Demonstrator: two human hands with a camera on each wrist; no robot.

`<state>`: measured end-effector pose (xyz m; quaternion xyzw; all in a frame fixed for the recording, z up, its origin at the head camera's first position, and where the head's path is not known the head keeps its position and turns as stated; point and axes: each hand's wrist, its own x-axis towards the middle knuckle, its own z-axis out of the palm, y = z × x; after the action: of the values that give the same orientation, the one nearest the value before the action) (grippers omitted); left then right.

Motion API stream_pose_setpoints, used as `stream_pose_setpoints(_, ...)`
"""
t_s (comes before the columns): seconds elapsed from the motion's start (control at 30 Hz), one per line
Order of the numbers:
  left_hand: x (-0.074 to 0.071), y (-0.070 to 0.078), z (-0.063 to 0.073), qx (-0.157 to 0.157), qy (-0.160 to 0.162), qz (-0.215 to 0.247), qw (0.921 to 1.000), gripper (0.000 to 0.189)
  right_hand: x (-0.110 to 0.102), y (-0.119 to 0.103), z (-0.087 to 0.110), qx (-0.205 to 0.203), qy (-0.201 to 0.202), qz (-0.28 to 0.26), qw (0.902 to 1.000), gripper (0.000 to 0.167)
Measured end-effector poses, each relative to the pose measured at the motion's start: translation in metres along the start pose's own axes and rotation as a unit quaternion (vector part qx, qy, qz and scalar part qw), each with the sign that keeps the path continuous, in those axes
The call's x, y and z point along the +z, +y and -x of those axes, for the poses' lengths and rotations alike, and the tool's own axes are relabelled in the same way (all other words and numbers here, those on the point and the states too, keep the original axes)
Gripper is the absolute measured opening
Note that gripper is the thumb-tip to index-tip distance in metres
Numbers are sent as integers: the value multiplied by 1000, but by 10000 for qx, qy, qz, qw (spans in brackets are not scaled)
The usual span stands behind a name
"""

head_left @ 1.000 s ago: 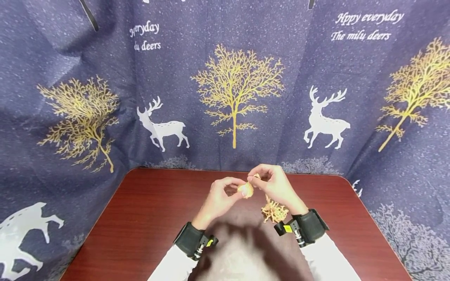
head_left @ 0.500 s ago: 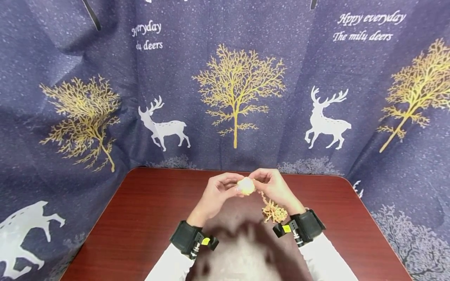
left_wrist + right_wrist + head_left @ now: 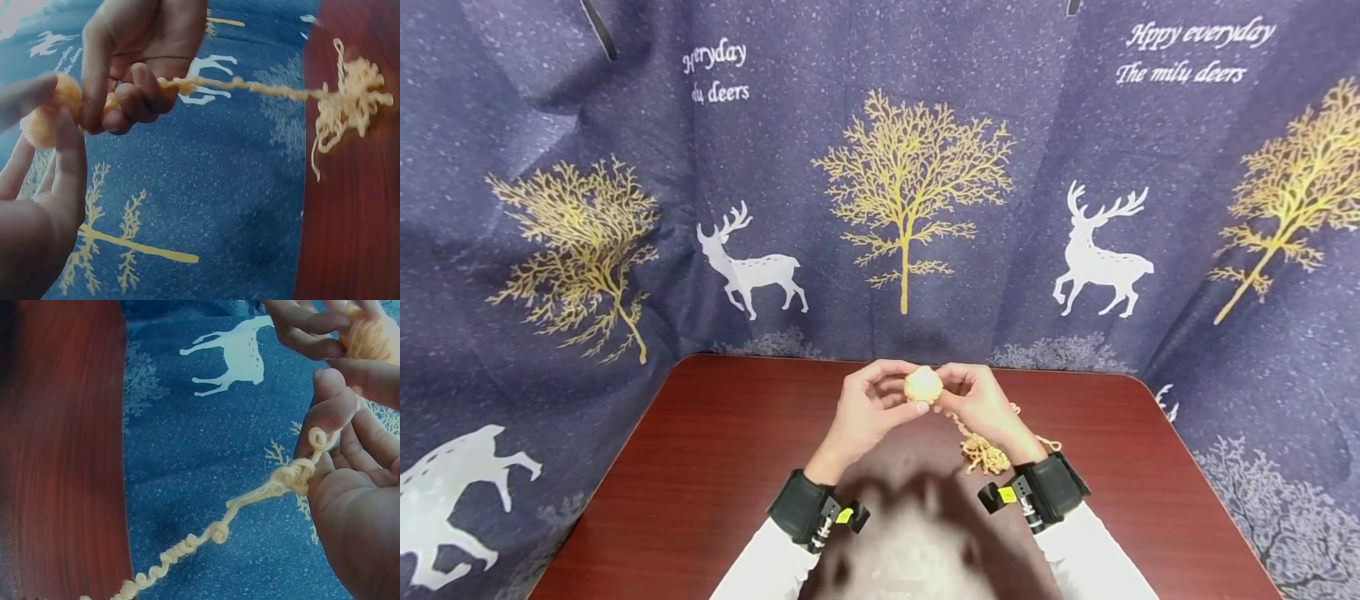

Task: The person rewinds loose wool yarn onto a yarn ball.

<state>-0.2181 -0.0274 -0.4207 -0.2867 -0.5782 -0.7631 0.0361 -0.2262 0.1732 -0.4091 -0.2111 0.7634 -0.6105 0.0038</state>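
A small ball of pale orange yarn (image 3: 923,384) is held up over the far part of the table. My left hand (image 3: 865,408) grips it between thumb and fingers, as the ball (image 3: 42,125) in the left wrist view also shows. Close against its right side, my right hand (image 3: 981,408) pinches the yarn running off the ball. From the right fingers a kinked, twisted strand (image 3: 181,547) trails down, with knotted loops near the palm. It leads to a loose yarn tangle (image 3: 353,97) on the table, partly behind the right forearm in the head view.
The reddish-brown table (image 3: 700,467) has its far edge just beyond the hands. A dark blue cloth (image 3: 925,50) printed with deer and trees hangs behind and at both sides. Each wrist wears a black strap with a camera, like the left wrist strap (image 3: 801,506).
The right hand has come from above and right of the ball to its side. The ball has risen slightly and turned. More yarn now shows to the right of the right wrist.
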Motion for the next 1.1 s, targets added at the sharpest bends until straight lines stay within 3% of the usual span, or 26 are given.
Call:
stream_pose_setpoints(0.13, 4, 1, 0, 485, 366, -848, 9945, 42, 1, 2, 0, -44, 22, 68, 10000, 9)
stream_pose_setpoints(0.3, 4, -4, -1, 1207, 805, -1667, 9753, 39, 4, 2, 5, -25, 8, 231, 9997, 9)
stream_pose_setpoints(0.4, -1, -7, -3, 1352, 889, -2079, 9647, 39, 5, 0, 10, -27, -57, 418, 9991, 9)
stream_pose_setpoints(0.5, -6, -10, -3, 1175, 649, -2619, 9557, 38, 2, -2, 12, -133, -86, 476, 9987, 8)
stream_pose_setpoints(0.67, -15, -9, 1, 438, -561, -3124, 9473, 33, -9, -7, 10, -302, 95, 400, 9987, 7)
stream_pose_setpoints(0.8, -19, -5, 6, -286, -1611, -2764, 9470, 33, -17, -9, 8, -156, 268, 247, 9992, 11)
stream_pose_setpoints(0.9, -20, -1, 6, -609, -2090, -1946, 9564, 35, -19, -6, 7, -29, 295, -32, 9996, 13)
stream_pose_setpoints(1.0, -17, 4, 4, -431, -1926, -858, 9766, 38, -16, 1, 5, 36, 277, -302, 9992, 14)
stream_pose_setpoints(1.1, -12, 4, -1, 16, -1084, 63, 9941, 44, -9, 9, 5, 87, 237, -382, 9989, 14)
